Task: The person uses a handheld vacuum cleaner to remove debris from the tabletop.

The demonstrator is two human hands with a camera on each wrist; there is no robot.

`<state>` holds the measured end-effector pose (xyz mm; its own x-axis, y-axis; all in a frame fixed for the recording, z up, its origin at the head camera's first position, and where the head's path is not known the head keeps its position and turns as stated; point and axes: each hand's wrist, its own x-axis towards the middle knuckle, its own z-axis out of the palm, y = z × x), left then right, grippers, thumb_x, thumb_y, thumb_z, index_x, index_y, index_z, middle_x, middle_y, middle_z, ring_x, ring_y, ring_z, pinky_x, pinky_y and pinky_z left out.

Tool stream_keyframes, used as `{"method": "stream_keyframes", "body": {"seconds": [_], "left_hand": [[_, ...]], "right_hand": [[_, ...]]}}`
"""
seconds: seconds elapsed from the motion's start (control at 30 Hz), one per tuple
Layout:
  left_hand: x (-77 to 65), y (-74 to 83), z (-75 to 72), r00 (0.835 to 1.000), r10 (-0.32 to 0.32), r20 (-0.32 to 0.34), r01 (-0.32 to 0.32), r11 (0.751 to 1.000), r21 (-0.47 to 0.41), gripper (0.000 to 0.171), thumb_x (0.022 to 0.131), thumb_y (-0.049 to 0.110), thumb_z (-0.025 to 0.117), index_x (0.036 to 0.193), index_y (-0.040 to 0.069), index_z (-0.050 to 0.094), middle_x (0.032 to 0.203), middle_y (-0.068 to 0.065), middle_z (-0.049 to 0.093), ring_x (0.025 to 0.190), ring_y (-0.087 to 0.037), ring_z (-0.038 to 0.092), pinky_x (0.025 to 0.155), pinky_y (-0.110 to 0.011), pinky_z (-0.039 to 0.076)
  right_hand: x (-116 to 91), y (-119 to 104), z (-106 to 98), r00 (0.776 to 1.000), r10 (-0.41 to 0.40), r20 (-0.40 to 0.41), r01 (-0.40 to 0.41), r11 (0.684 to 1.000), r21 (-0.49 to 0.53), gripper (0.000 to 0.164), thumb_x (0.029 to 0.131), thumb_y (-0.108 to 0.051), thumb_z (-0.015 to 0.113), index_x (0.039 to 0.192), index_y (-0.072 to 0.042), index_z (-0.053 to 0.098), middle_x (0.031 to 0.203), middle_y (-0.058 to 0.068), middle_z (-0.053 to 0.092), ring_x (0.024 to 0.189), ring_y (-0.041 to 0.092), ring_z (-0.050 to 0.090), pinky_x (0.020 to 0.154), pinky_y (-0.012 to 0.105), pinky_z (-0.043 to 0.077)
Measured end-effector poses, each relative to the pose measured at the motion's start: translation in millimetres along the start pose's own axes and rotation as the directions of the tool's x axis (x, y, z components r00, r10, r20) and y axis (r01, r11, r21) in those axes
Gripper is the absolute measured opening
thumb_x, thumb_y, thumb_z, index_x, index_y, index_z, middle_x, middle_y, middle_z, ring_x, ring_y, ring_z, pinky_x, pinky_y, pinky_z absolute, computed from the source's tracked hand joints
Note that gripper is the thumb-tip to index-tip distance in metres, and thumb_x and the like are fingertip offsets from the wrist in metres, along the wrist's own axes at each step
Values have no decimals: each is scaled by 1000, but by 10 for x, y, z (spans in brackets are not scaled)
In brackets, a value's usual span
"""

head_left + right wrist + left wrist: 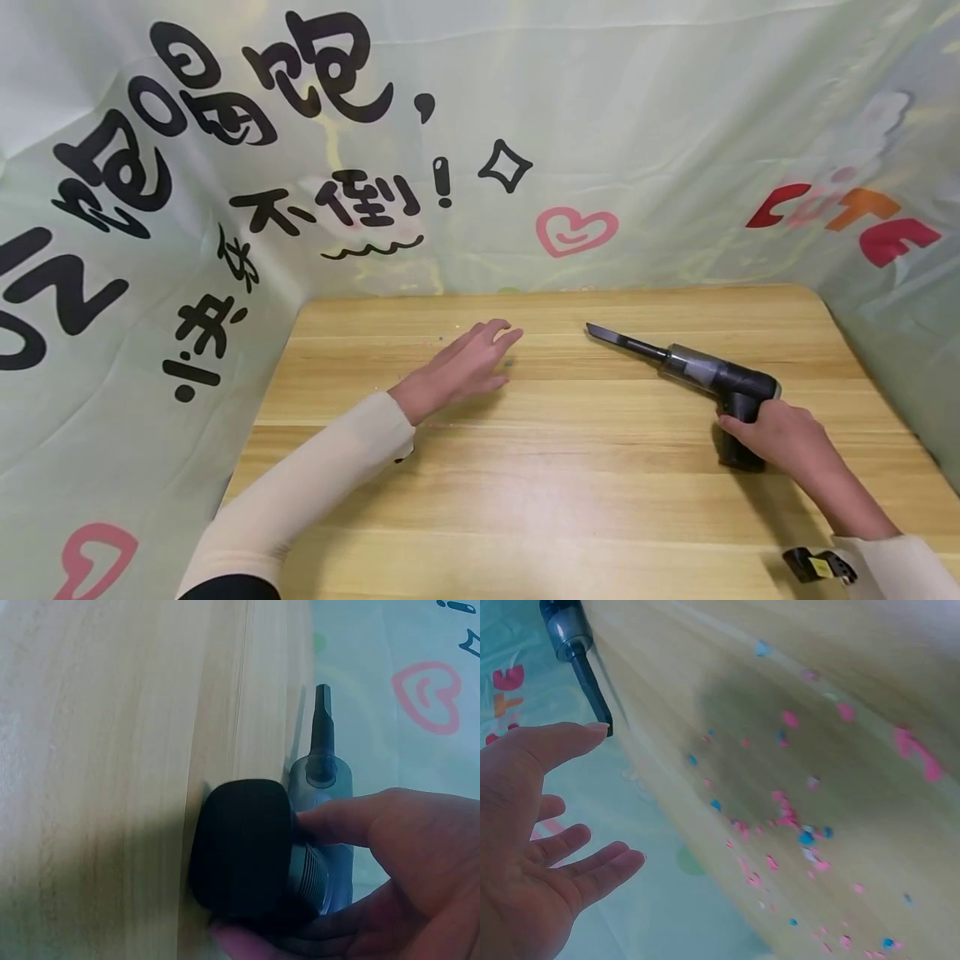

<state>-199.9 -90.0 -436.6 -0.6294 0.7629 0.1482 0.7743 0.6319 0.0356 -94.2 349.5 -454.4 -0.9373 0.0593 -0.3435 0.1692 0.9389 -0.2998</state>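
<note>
A black handheld vacuum cleaner (pixel 708 372) with a clear dust chamber and a long narrow nozzle (pixel 626 340) is on the right of the table. My right hand (pixel 787 433) grips its handle, fingers wrapped round it; in the right wrist view the black handle end (pixel 241 851) faces the camera. The nozzle points left. My left hand (pixel 468 367) hovers over the table left of the nozzle, fingers spread and holding nothing. Under that hand, the left wrist view shows small pink, blue and white scraps (pixel 786 814) scattered on the wood, mostly hidden by the arm in the head view.
The wooden table (pixel 540 500) has rounded far corners. A pale printed cloth (pixel 675 125) with black lettering and a pink heart (pixel 576 232) hangs round its back and sides. Small dark devices (pixel 817 567) are strapped at the wrists.
</note>
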Motion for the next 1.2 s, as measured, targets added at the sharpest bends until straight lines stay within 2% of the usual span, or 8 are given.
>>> {"method": "stream_keyframes", "body": {"seconds": [0.2,0.3,0.43,0.57,0.7,0.93,1.1,1.2], "left_hand": [[164,91,-22,997,-45,69,46,999,-15,73,86,32,68,145,11,32,139,-11,40,114,-27,49,71,-41,54],[250,128,-15,997,-27,73,27,1000,2,72,86,32,68,144,10,33,137,-12,43,113,-27,50,76,-38,53],[357,180,14,998,12,67,-15,999,38,71,87,31,68,144,8,33,134,-14,47,111,-25,52,89,-32,47],[455,233,37,997,41,71,-46,996,75,72,87,32,68,145,8,32,133,-14,48,111,-24,52,88,-30,47],[527,280,46,994,59,90,-69,991,114,71,88,34,68,144,8,33,132,-13,49,107,-23,54,86,-28,48],[648,373,73,992,92,92,-103,987,125,67,88,34,68,141,7,38,129,-12,51,103,-22,54,81,-24,49],[741,454,88,989,110,96,-125,978,167,66,89,38,65,141,7,38,130,-10,52,107,-21,54,88,-25,47],[794,492,78,990,119,79,-131,977,171,61,91,35,63,140,7,40,128,-9,54,107,-20,54,87,-25,46]], "right_hand": [[17,20,16,1000,-8,-20,8,1000,13,51,89,-50,56,60,-8,48,55,5,45,49,21,44,46,34,35],[24,30,11,1000,-10,-18,10,1000,13,50,88,-49,56,59,-9,48,55,4,45,49,20,44,47,34,35],[39,49,-19,1000,-15,-12,15,1000,12,50,88,-50,56,60,-9,49,55,4,45,49,20,44,47,34,35],[30,81,-26,1000,-4,-7,4,1000,17,51,88,-51,57,60,-9,49,54,3,43,49,20,43,47,34,35],[2,109,0,999,-18,-44,19,1000,16,51,88,-50,57,58,-11,47,52,2,42,48,20,43,46,34,34],[-42,126,13,993,-42,-111,44,999,13,54,88,-53,58,57,-10,45,53,3,42,47,21,42,45,34,33],[-31,97,-2,984,-68,-163,69,998,-2,50,87,-47,60,57,-10,46,53,4,44,48,21,42,45,35,33],[-30,76,-4,981,-81,-177,82,997,-3,48,87,-44,62,57,-10,45,53,4,44,48,21,41,45,35,32]]}}
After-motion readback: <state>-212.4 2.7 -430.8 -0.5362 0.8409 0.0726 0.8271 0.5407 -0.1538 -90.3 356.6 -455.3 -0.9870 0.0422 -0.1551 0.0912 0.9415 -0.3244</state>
